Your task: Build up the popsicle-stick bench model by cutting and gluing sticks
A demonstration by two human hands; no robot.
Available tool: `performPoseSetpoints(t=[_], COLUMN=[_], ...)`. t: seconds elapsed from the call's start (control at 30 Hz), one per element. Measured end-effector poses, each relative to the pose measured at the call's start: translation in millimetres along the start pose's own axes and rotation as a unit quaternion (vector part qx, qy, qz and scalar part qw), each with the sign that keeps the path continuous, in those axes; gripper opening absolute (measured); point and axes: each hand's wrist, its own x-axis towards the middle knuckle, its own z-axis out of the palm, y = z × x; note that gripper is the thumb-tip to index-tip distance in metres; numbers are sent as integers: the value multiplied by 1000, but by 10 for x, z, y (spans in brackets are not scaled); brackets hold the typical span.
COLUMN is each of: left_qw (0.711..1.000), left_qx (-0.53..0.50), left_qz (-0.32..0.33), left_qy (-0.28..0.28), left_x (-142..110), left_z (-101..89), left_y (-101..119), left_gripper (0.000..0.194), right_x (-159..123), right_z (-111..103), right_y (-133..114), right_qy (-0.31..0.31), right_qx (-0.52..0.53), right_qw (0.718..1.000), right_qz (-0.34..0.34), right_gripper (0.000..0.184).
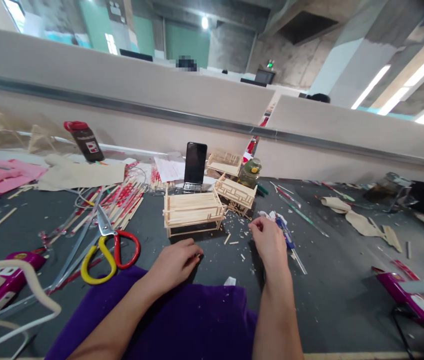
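The left hand (174,262) rests on the dark table (339,280) at about 6 o'clock from the wooden stick frame (192,212), fingers curled loosely inward; whether its grip pinches a small splinter I cannot tell. The right hand (270,242) sits at roughly 4 o'clock from that frame, fingertips drawn together as if nipping something tiny, though nothing in its grip can be made out.

The frame stands upright, its slatted top and legs apparently joined. Two more stick frames (234,192) stand at its 1 o'clock, beside a propped phone (195,165) and a small jar (250,172). By my judgement several pieces are already built, while loose offcuts (234,240) scattered between the hands suggest trimming or fitting remains.

Scissors (108,245) with red and yellow handles lie at 9 o'clock, near a heap of red-tipped sticks (125,200). A purple cloth (181,320) covers the near edge under both forearms.
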Motion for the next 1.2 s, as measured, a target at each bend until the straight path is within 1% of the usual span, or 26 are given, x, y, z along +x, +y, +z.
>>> performPoseSetpoints(t=[0.1, 0.23, 0.3, 0.33, 0.4, 0.5, 0.6, 0.67, 0.93, 1.07, 1.2], left_qw=[999, 998, 999, 999, 998, 998, 997, 997, 996, 996, 995], left_qx=[37, 17, 1, -8, -24, -41, -55, -62, -81, -86, -93], left_qz=[25, 36, 34, 33, 32, 23, 17, 17, 13, 11, 14], left_qy=[-28, -40, -41, -42, -42, -45, -49, -48, -32, -27, -21], left_x=[5, 14, 9, 5, -1, 1, 19, 30, 35, 28, 33], left_z=[-9, -20, -15, -10, 5, 19, 13, 3, 7, 16, 18], left_y=[6, -8, -27, -38, -61, -80, -77, -71, -95, -103, -115], left_gripper=[21, 15, 14, 14, 16, 17, 16, 16, 19, 18, 19], right_x=[3, 24, 42, 54, 84, 146, 227, 287, 483, 531, 551], right_z=[-35, -188, -210, -189, -80, 183, 415, 508, 676, 737, 748], right_y=[-7, -37, -77, -103, -156, -215, -231, -231, -263, -259, -249], right_qy=[17, 9, -6, -18, -54, -100, -113, -117, -116, -113, -101], right_qx=[-20, -34, -48, -56, -69, -89, -129, -143, -159, -166, -174], right_qw=[1000, 999, 998, 997, 996, 991, 985, 983, 979, 979, 979], right_qz=[-1, 36, 51, 49, 31, 13, 3, -7, -45, -46, -40], right_gripper=[14, 18, 21, 22, 23, 27, 35, 37, 40, 41, 36])
